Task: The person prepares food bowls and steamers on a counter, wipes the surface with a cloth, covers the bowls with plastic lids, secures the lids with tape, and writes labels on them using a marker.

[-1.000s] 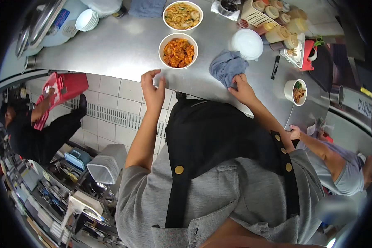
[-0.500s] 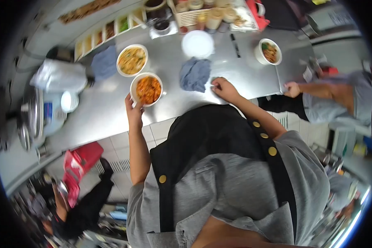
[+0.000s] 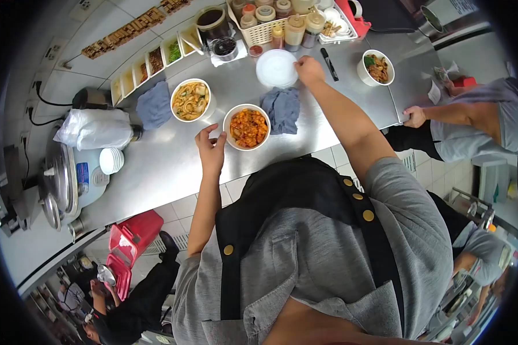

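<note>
My left hand (image 3: pixel 211 144) is beside the left rim of a white bowl of red-orange food (image 3: pixel 248 127), thumb and fingers apart. To the right of that bowl lies a crumpled blue-grey cloth (image 3: pixel 281 109). My right hand (image 3: pixel 309 70) reaches the right edge of a stack of round translucent lids (image 3: pixel 276 68); its fingertips are bent at the rim, and whether they grip a lid is too small to tell. A white bowl of noodles (image 3: pixel 191 100) stands to the upper left of the red-orange one.
Sauce bottles in a basket (image 3: pixel 265 31), a topping tray (image 3: pixel 155 60), a black marker (image 3: pixel 329 64) and another food bowl (image 3: pixel 376 68) are on the steel counter (image 3: pixel 155 167). A co-worker's hand (image 3: pixel 414 117) is at its right edge. Another person (image 3: pixel 138 305) is at lower left.
My right hand has moved from beside the cloth up to the lids. The red-orange bowl has shifted right, close to the cloth, and my left hand has come off it.
</note>
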Tool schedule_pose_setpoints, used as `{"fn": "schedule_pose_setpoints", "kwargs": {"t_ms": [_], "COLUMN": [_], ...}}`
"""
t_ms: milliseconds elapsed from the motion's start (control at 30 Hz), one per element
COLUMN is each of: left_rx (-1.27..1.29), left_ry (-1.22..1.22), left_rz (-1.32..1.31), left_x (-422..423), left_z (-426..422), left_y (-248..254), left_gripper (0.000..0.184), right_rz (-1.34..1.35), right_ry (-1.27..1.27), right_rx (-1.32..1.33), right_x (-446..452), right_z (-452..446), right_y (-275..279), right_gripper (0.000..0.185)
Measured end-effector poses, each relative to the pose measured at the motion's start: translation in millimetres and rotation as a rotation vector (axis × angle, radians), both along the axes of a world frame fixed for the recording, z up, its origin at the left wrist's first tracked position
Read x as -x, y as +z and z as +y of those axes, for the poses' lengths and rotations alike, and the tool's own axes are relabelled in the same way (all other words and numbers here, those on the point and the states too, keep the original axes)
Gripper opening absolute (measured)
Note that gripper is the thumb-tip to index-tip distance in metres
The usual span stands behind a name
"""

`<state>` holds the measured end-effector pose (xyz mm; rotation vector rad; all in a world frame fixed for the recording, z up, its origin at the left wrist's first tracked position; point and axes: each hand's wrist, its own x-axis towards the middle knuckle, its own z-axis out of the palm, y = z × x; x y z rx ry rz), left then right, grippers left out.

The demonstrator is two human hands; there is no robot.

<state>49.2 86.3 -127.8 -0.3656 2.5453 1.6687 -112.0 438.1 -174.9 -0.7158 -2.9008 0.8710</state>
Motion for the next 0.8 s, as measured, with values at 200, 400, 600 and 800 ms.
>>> {"fn": "schedule_pose_setpoints", "kwargs": {"t_ms": [200,400,600,800], "left_rx": [0.085,0.260,-0.076,-0.650], "left_ry": [-0.043,-0.291,-0.458,-0.664], "left_rz": [0.151,0.456,0.466,0.122], "left_x": [7.9,37.9,81.3,88.9], "left_z": [11.9,58.9,129.9,157.4], "left_y": [30.8,72.0,81.9,76.1], "left_gripper": [0.032,0.053,0.114,0.114], "right_rz": [0.060,0.377,0.334,0.062], "right_ry": [0.043,0.165,0.378,0.219], "right_rx": [-0.231,0.219,1.207,1.380], "right_x": [-7.6,-39.7,-86.6,-109.7], "right_z": [4.7,-6.3,-40.9,-29.5], "right_y": [39.0,92.7,109.3,127.8], "right_gripper": [0.024,0.034,0.020,0.014]}}
